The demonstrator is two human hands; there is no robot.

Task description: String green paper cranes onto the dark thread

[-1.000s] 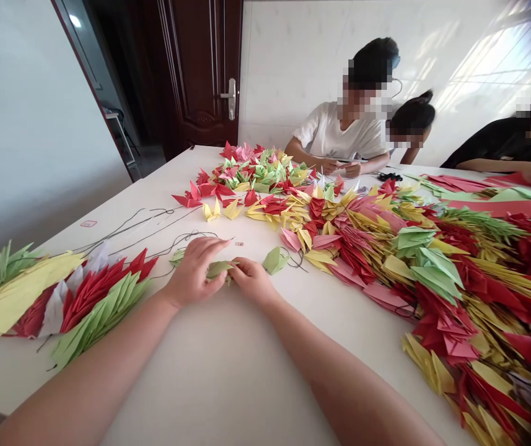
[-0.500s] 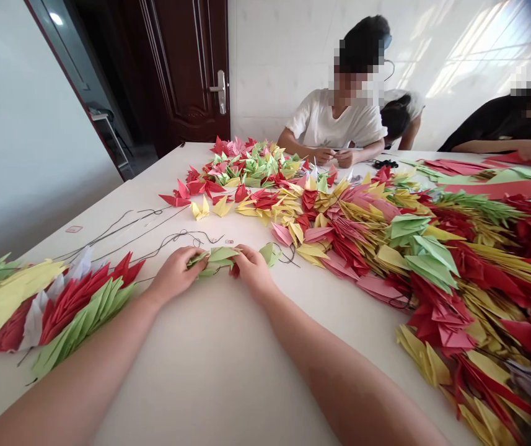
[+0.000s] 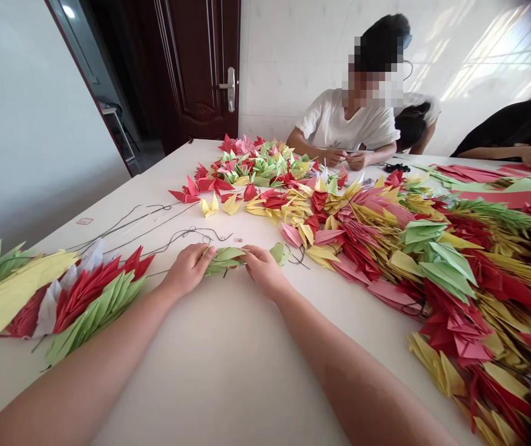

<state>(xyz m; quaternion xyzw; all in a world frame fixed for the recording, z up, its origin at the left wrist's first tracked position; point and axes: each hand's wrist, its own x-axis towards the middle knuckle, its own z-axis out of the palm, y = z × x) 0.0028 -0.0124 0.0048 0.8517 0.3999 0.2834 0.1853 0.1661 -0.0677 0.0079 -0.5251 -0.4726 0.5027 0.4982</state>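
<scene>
Between my two hands lies a short string of folded green paper pieces point(image 3: 225, 257), low over the white table point(image 3: 219, 359). My left hand point(image 3: 189, 267) is closed round its left end, thumb and fingers pressed on the paper. My right hand point(image 3: 265, 269) grips the other end from above, its fingertips bent over the folds. One loose-looking green paper piece point(image 3: 280, 253) sticks out just beyond my right hand. A thin black cord point(image 3: 191, 234) curls on the table behind my hands.
Finished-looking strings of red folded paper point(image 3: 93, 288) and green folded paper point(image 3: 95, 316) lie at left. A large heap of yellow, red and pink folded paper point(image 3: 367, 241) spreads to the right. Across the table, a person in a white shirt point(image 3: 344, 124) works with both hands.
The view has shifted slightly, so the scene sits a little further right. Both hands stay on the green paper string; the red bit seen by my right fingers is now mostly hidden.
</scene>
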